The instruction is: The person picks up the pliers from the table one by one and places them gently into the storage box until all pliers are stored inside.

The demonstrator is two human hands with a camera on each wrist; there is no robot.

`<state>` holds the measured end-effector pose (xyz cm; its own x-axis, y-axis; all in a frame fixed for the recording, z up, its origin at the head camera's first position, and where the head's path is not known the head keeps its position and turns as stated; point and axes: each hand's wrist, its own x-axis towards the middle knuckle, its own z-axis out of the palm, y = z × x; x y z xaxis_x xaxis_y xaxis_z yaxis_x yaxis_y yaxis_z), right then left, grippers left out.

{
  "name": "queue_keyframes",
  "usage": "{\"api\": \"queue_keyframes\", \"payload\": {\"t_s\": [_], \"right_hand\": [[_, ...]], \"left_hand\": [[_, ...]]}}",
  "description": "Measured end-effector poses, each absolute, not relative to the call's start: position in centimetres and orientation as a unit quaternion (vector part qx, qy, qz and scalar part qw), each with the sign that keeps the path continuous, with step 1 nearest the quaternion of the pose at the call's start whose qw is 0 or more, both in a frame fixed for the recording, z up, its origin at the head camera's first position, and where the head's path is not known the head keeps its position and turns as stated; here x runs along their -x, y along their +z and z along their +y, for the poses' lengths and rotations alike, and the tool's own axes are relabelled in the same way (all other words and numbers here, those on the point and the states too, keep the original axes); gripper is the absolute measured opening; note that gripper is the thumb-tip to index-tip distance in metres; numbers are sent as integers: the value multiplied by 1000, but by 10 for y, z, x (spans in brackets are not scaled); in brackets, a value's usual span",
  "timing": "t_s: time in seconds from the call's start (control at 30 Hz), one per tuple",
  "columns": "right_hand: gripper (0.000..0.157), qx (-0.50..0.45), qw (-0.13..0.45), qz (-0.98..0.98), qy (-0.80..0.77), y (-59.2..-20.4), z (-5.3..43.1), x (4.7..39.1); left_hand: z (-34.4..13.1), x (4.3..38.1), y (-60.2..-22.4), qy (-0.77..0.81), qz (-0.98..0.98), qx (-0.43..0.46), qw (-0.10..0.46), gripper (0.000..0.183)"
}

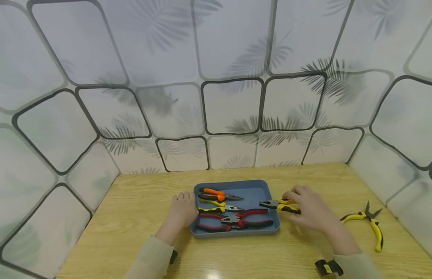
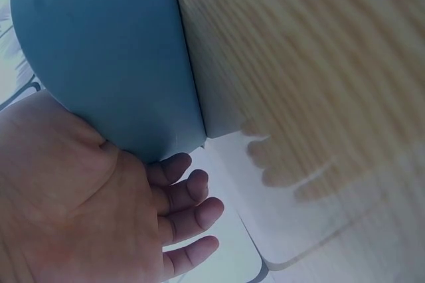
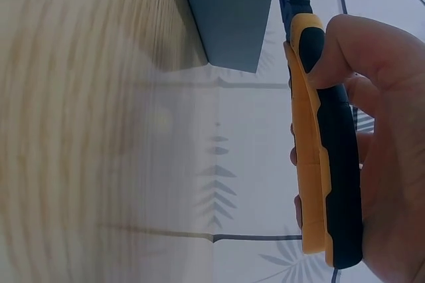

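Note:
My right hand (image 1: 308, 207) grips yellow-and-black pliers (image 1: 289, 209) by the handles, their blunt head over the right rim of a blue-grey tray (image 1: 252, 190). In the right wrist view the thumb presses the handle just behind the pliers' head. My left hand (image 1: 182, 209) rests against the tray's left end, fingers loosely bent beside its outer wall in the left wrist view; its thumb is hidden there. Inside the tray lie orange-and-black long-nose pliers (image 1: 221, 197), yellow-and-black long-nose pliers (image 1: 219, 209) and two red-and-black pliers (image 1: 250, 224), whose handles point opposite ways.
Yellow-handled pliers (image 1: 370, 217) lie spread on the wooden table (image 1: 236, 257) at the right, beyond my right forearm. A patterned wall covering (image 1: 233, 108) stands behind the table and along both sides.

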<state>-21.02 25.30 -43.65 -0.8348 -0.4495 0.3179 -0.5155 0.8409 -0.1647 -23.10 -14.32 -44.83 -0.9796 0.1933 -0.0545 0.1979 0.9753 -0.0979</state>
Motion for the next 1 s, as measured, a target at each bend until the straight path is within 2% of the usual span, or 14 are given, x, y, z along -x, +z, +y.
{"api": "queue_keyframes", "payload": {"t_s": [0.5,1.0], "right_hand": [[39,-266,127,-947,127,-436,239,218],[43,-271,122,-946,127,-435,225,222]], "left_hand": [[-144,229,-449,-47,993,-111,-3,33],[-143,228,-448,-52,993,-105,9,35]]}}
